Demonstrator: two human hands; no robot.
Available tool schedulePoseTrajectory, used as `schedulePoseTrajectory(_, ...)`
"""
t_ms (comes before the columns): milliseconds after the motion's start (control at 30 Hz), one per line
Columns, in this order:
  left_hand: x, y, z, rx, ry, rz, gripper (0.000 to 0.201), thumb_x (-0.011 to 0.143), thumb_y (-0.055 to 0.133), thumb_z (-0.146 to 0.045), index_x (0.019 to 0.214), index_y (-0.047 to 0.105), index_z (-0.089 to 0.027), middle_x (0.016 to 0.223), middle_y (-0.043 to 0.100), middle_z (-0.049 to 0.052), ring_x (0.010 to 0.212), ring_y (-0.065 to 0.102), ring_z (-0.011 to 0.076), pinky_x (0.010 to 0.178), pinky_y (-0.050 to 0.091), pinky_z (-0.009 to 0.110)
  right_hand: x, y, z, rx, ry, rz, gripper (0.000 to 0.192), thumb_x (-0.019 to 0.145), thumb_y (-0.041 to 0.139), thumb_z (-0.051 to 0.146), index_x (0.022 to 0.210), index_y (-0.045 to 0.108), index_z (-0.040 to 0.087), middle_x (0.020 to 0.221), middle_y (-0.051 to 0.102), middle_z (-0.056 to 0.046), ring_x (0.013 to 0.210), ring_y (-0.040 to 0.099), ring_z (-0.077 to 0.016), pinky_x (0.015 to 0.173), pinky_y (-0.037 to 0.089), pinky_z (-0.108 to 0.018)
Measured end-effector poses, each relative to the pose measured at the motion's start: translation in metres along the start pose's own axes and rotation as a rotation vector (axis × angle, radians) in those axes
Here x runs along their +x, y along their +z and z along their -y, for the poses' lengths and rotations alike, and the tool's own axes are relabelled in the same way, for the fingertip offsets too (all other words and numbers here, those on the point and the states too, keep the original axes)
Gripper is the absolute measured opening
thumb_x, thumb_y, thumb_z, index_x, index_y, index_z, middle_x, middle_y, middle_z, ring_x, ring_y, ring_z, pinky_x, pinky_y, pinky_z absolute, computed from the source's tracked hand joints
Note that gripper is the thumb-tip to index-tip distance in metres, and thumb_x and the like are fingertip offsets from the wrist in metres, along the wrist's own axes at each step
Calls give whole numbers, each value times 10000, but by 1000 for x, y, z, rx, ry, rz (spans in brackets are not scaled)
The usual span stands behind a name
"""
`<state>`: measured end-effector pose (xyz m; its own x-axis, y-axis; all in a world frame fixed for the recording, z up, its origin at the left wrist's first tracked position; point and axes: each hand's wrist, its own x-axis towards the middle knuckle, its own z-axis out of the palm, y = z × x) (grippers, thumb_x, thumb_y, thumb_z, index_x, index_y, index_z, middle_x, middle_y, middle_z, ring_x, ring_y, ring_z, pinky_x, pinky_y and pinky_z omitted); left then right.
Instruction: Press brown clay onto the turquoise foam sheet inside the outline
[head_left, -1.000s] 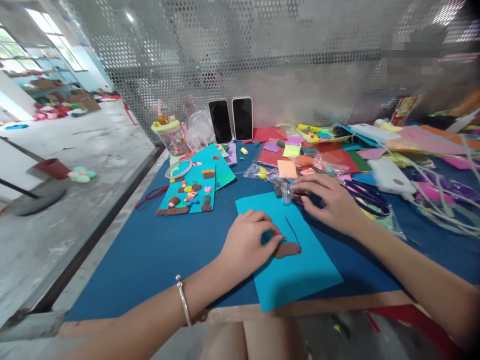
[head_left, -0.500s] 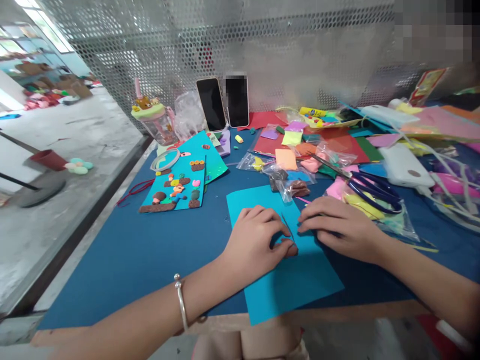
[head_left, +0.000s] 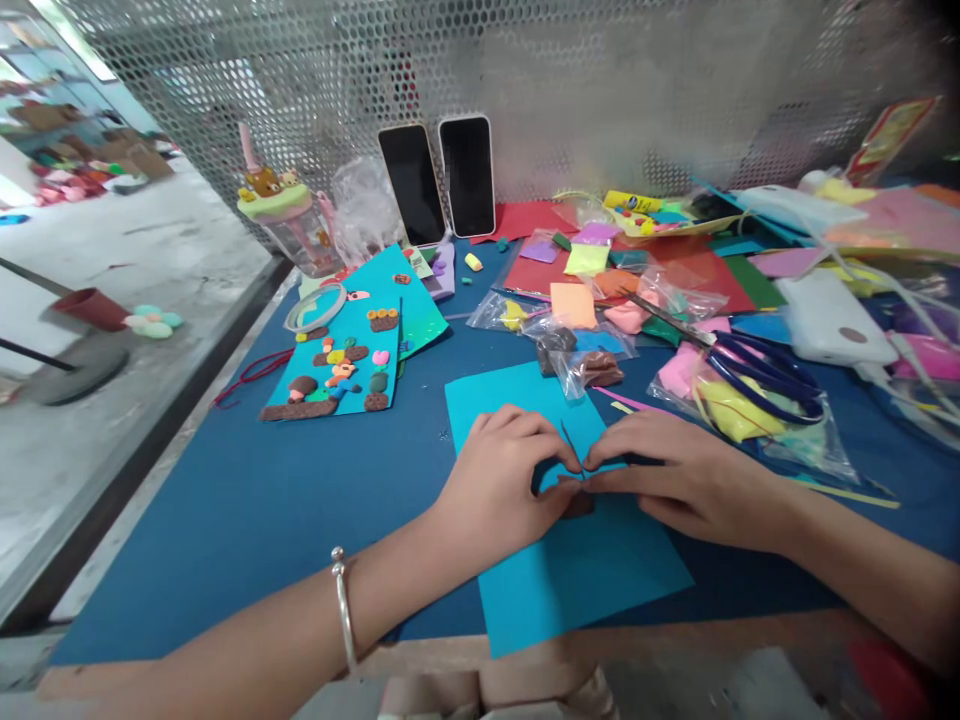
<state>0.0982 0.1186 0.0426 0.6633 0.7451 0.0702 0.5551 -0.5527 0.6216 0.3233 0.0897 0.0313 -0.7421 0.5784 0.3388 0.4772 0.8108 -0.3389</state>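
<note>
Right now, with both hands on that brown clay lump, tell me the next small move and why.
Probably press the small brown clay piece flat onto the turquoise paper sheet. Both the left hand and right hand have fingertips meeting over it, the piece lies on the sheet, and a thin dark strand rises just beside it, so gentle pressure seems safest.

clay (head_left: 579,503) on card (head_left: 562,560) | scissors (head_left: 765,372) R | phones (head_left: 439,180) behind, prob. upright

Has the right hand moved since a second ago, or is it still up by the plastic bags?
Yes. The right hand has come down from the clear bags onto the cyan sheet, and its fingers now meet the left hand over the brown clay piece.
</note>
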Motion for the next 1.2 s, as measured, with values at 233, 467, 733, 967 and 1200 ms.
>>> schedulePoseTrajectory(233, -13, -11, 3, 13, 111, -13, 141, 850, 615, -227, 974, 660, -276, 1003, 677, -35, 994, 564, 176, 843, 392, 351, 1, 0, 5, -20, 2, -52, 291, 866, 431, 81, 1030, 644, 192, 1014, 664, -77, 960, 595, -177, 872, 462, -366)
schedulePoseTrajectory(467, -29, -11, 2, 342, 356, -66, 238, 923, 475, -209, 1097, 636, -222, 1088, 676, 11, 1054, 570, 188, 986, 372, 393, 1, -2, 5, -47, 3, -68, 286, 879, 420, 113, 1042, 640, 196, 977, 663, -72, 931, 601, -170, 854, 477, -361)
schedulePoseTrajectory(733, -31, -5, -2, 432, 373, -88, 237, 939, 445, -214, 1073, 640, -190, 1063, 672, 20, 1040, 577, 193, 965, 406, 374, 6, 2, 8, -193, -17, -47, 332, 955, 359, 161, 1016, 680, 222, 947, 694, -49, 909, 610, -184, 845, 470, -370)
schedulePoseTrajectory(967, -34, 0, -4, 518, 432, -190, 256, 944, 448, -274, 1037, 660, -166, 1068, 678, 34, 1018, 589, 204, 971, 451, 385, 12, -1, 15, -246, 35, -84, 225, 955, 443, 214, 956, 668, 208, 903, 710, -22, 832, 627, -164, 819, 483, -348)
schedulePoseTrajectory(1200, -35, -5, -2, 432, 354, -105, 303, 939, 434, -312, 1141, 640, -219, 1165, 642, 46, 1077, 582, 231, 1048, 420, 504, 5, -2, 11, -190, 16, -63, 306, 889, 426, 140, 1083, 659, 183, 993, 688, -83, 922, 633, -205, 848, 513, -397)
